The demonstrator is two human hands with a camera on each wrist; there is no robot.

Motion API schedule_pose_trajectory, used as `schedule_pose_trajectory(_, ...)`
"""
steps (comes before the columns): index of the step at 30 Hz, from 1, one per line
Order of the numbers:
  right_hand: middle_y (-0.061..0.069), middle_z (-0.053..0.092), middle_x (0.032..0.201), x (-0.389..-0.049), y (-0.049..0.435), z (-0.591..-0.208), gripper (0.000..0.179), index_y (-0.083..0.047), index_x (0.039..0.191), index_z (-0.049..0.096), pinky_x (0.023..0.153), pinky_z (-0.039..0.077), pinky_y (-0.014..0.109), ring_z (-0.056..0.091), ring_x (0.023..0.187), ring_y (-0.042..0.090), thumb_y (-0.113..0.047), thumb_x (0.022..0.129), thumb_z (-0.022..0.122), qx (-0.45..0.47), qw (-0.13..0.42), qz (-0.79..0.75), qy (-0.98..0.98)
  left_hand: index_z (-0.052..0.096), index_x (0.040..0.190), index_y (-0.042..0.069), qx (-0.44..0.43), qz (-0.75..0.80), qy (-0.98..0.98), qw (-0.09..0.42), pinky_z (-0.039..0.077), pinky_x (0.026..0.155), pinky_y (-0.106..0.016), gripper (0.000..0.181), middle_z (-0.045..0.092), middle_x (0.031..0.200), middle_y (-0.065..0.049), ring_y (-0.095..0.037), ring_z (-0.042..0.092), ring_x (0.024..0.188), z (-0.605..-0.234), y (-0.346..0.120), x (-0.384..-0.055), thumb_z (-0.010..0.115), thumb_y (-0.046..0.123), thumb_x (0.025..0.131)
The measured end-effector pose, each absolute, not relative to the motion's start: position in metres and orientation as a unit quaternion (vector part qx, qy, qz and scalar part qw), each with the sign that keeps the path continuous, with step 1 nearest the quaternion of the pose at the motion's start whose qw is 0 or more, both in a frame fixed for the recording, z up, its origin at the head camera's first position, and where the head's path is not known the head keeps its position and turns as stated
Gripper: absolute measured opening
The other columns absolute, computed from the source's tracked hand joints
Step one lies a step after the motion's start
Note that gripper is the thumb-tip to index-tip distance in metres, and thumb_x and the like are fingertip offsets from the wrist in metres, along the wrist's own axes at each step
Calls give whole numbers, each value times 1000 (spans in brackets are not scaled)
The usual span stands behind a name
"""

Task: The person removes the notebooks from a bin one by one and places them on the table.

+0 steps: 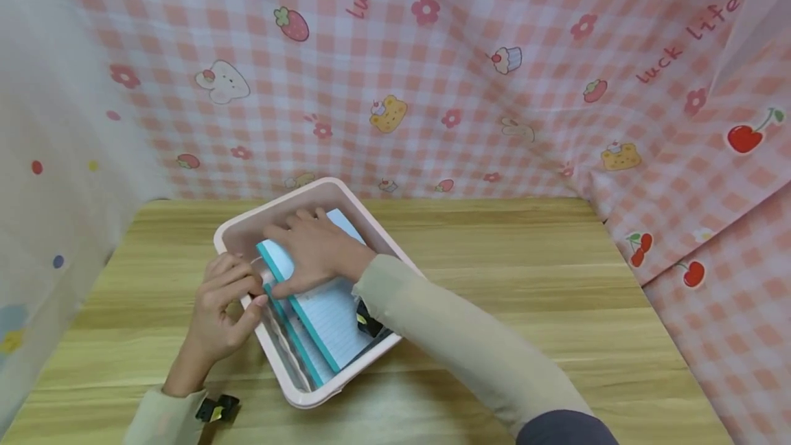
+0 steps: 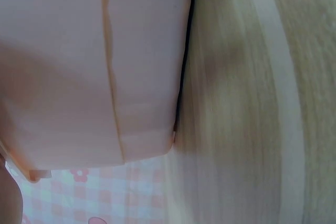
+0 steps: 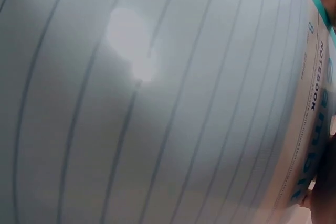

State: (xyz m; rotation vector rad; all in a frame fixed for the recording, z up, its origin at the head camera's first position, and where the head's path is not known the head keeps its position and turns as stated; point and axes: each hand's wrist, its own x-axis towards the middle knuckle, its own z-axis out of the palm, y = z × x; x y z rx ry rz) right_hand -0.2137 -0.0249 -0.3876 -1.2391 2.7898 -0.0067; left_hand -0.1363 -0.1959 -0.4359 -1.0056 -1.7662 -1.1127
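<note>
A pale pink plastic bin (image 1: 305, 400) holds a light blue lined notebook (image 1: 336, 314) with a teal spine. Spread over that notebook's cover, my right hand (image 1: 312, 249) rests with its thumb near the spine. My left hand (image 1: 219, 304) grips the bin's left rim, fingers curled over the edge. Beside the top notebook, a second teal-spined one (image 1: 299, 338) shows as a strip. In the right wrist view the lined cover (image 3: 173, 129) fills most of the picture, with the printed word NOTEBOOK. The left wrist view shows the bin's outer wall (image 2: 147, 66).
The bin stands on a wood-grain table (image 1: 513, 266). Behind it hangs a pink checked curtain (image 1: 346, 81), and a pale curtain (image 1: 55, 177) lines the left side. A thin wavy-edged item (image 1: 286, 345) lies along the bin's left inner wall.
</note>
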Motion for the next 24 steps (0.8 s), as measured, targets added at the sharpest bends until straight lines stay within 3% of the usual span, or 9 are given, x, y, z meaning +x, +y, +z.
schedule_pose_trajectory(11,-3,50,146,-212,-17,-365,88,-26,149,36,113,29,50,45,131,19,-73,80,64,-389,38,-72,917,56,61,14,-402,-439,-700,395,31,86,-35,36,55,67,-3,-22,45,76,-432,-195,-135,58,26,95)
schedule_pose_trajectory(17,-8,54,118,-210,-8,-345,74,-27,134,42,103,33,44,46,115,15,-69,77,64,-391,-10,-120,912,57,61,13,-401,-439,-699,397,31,86,-35,32,55,67,-3,-23,45,76,-432,-196,-134,58,22,92)
schedule_pose_trajectory(24,-6,54,126,-203,6,-319,82,-25,142,43,100,34,39,46,115,13,-68,76,64,-388,-55,-121,912,57,62,13,-396,-435,-707,393,31,87,-34,28,56,68,-3,-21,45,77,-437,-197,-138,58,21,89)
